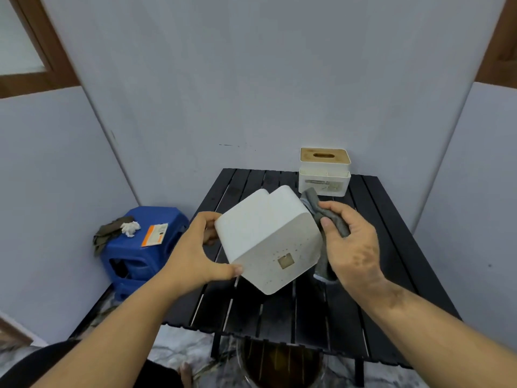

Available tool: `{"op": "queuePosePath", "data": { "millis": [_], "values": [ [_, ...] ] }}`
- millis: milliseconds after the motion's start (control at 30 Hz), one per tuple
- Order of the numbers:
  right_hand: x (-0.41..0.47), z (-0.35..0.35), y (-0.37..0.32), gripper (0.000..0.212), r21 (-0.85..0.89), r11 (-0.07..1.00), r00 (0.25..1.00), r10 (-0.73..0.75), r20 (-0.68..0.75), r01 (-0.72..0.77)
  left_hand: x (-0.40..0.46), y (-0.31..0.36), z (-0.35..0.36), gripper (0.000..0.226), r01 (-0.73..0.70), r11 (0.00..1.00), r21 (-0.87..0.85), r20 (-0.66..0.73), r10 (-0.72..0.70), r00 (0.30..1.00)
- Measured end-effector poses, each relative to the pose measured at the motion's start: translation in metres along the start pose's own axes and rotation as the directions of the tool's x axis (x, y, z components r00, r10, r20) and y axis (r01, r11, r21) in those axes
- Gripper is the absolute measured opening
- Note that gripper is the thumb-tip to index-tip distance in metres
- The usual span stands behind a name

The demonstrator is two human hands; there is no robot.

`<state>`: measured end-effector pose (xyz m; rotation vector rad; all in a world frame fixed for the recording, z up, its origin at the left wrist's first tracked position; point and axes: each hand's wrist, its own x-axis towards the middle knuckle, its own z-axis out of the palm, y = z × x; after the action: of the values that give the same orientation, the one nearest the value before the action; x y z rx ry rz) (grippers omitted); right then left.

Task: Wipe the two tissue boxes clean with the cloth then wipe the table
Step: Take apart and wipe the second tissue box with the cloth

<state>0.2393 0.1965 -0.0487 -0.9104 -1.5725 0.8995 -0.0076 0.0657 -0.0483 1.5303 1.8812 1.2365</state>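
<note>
Stool [145, 247]: blue plastic, on the floor left of my table, against the wall.
On the stool: a dark green rag [107, 231] draped over its left edge, a crumpled white tissue [130, 228] beside it, an orange-and-white card [154, 234] to the right; its print is too small for me to read.
Left hand [197, 249]: I grip the white box by its left end, thumb along the near lower edge, fingers curled round the far side.
White box [265, 236]: lifted off the table and tilted, base turned towards me; a small tan square sits on that face with tiny marks round it that I can't read.
Table [377, 275]: black slats, box held over its middle.
Cloth [319, 208]: grey, pressed against the box's right side.
Right hand [351, 245]: I clutch the cloth, thumb on top, fingers wrapped behind it.
Second box [324, 175]: white with a wooden slotted lid, at the table's far right edge by the wall, just behind the cloth; its front label is blurred.
</note>
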Motion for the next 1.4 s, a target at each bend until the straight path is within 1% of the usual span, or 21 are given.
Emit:
{"op": "queuePosePath", "data": {
  "millis": [100, 167, 367, 433, 533, 567, 600, 667, 733, 767, 800, 867, 900, 933, 1033, 1100, 1167, 1233, 1300, 1333, 1400],
  "values": [
    [0.002, -0.003, -0.018, 0.032, 0.114, 0.99, 0.995, -0.07, -0.068, 0.077, 0.007, 0.008, 0.005, 0.087, 0.078, 0.992, -0.103, -0.035, -0.082, 0.996],
    [0.007, -0.005, -0.022, 0.03, 0.127, 0.984, 0.989, -0.116, -0.092, 0.127, 0.013, 0.012, 0.011, 0.084, 0.139, 0.971, -0.193, -0.056, -0.153, 0.987],
    [0.008, -0.004, -0.012, 0.038, -0.124, 0.95, 0.958, -0.284, 0.032, 0.286, 0.026, 0.025, 0.033, 0.069, 0.244, 0.929, -0.279, -0.069, -0.273, 0.96],
    [-0.006, 0.009, -0.018, 0.038, -0.166, 0.893, 0.907, -0.403, 0.119, 0.419, 0.03, 0.025, 0.037, 0.073, 0.279, 0.92, -0.276, -0.034, -0.3, 0.953],
    [-0.021, 0.026, -0.017, 0.036, -0.128, 0.744, 0.737, -0.593, 0.324, 0.656, 0.036, 0.022, 0.039, 0.078, 0.3, 0.925, -0.235, 0.023, -0.303, 0.953],
    [-0.013, 0.024, -0.014, 0.038, -0.12, 0.751, 0.738, -0.582, 0.342, 0.649, 0.037, 0.021, 0.038, 0.078, 0.304, 0.926, -0.226, 0.03, -0.305, 0.952],
    [-0.002, 0.018, -0.009, 0.039, -0.144, 0.796, 0.788, -0.525, 0.322, 0.589, 0.038, 0.02, 0.038, 0.077, 0.313, 0.924, -0.221, 0.027, -0.315, 0.949],
    [0.021, 0.002, 0.0, 0.036, -0.258, 0.877, 0.91, -0.362, 0.2, 0.406, 0.041, 0.019, 0.038, 0.074, 0.329, 0.919, -0.217, 0.007, -0.335, 0.942],
    [0.029, -0.002, 0.004, 0.033, -0.354, 0.89, 0.958, -0.267, 0.105, 0.287, 0.042, 0.019, 0.041, 0.073, 0.341, 0.914, -0.221, -0.004, -0.35, 0.937],
    [0.024, 0.005, 0.001, 0.033, -0.367, 0.883, 0.956, -0.272, 0.108, 0.293, 0.042, 0.021, 0.042, 0.073, 0.34, 0.913, -0.227, -0.007, -0.351, 0.936],
    [0.015, 0.015, -0.003, 0.034, -0.354, 0.861, 0.931, -0.33, 0.155, 0.364, 0.043, 0.021, 0.044, 0.071, 0.336, 0.913, -0.23, -0.009, -0.347, 0.938],
    [-0.007, 0.032, -0.013, 0.034, -0.26, 0.792, 0.825, -0.478, 0.3, 0.553, 0.043, 0.022, 0.045, 0.07, 0.32, 0.921, -0.224, -0.007, -0.33, 0.944],
    [-0.009, 0.034, -0.014, 0.033, -0.217, 0.768, 0.784, -0.519, 0.342, 0.603, 0.043, 0.024, 0.044, 0.069, 0.315, 0.924, -0.218, -0.006, -0.324, 0.946],
    [-0.002, 0.031, -0.014, 0.033, -0.192, 0.772, 0.777, -0.523, 0.351, 0.606, 0.044, 0.023, 0.044, 0.069, 0.318, 0.922, -0.22, -0.003, -0.326, 0.945],
    [0.034, 0.009, -0.001, 0.033, -0.307, 0.866, 0.916, -0.342, 0.21, 0.394, 0.044, 0.024, 0.045, 0.062, 0.333, 0.912, -0.24, -0.007, -0.345, 0.939],
    [0.04, 0.003, 0.009, 0.033, -0.401, 0.873, 0.96, -0.238, 0.147, 0.278, 0.044, 0.025, 0.048, 0.053, 0.332, 0.913, -0.238, -0.024, -0.347, 0.937],
    [0.025, 0.015, 0.004, 0.036, -0.422, 0.846, 0.943, -0.256, 0.213, 0.325, 0.044, 0.022, 0.05, 0.049, 0.325, 0.914, -0.241, -0.044, -0.345, 0.938],
    [0.002, 0.028, -0.005, 0.04, -0.336, 0.801, 0.852, -0.372, 0.368, 0.495, 0.044, 0.022, 0.05, 0.045, 0.323, 0.912, -0.252, -0.055, -0.346, 0.937],
    [0.003, 0.024, -0.006, 0.041, -0.25, 0.791, 0.786, -0.408, 0.465, 0.559, 0.046, 0.021, 0.049, 0.043, 0.309, 0.919, -0.245, -0.043, -0.328, 0.944],
    [0.013, 0.019, -0.002, 0.039, -0.256, 0.805, 0.801, -0.388, 0.456, 0.536, 0.047, 0.021, 0.049, 0.044, 0.309, 0.92, -0.241, -0.041, -0.327, 0.944],
    [0.034, 0.006, 0.011, 0.036, -0.366, 0.838, 0.897, -0.284, 0.34, 0.404, 0.046, 0.022, 0.05, 0.044, 0.323, 0.913, -0.25, -0.054, -0.346, 0.937]
  ]
}}
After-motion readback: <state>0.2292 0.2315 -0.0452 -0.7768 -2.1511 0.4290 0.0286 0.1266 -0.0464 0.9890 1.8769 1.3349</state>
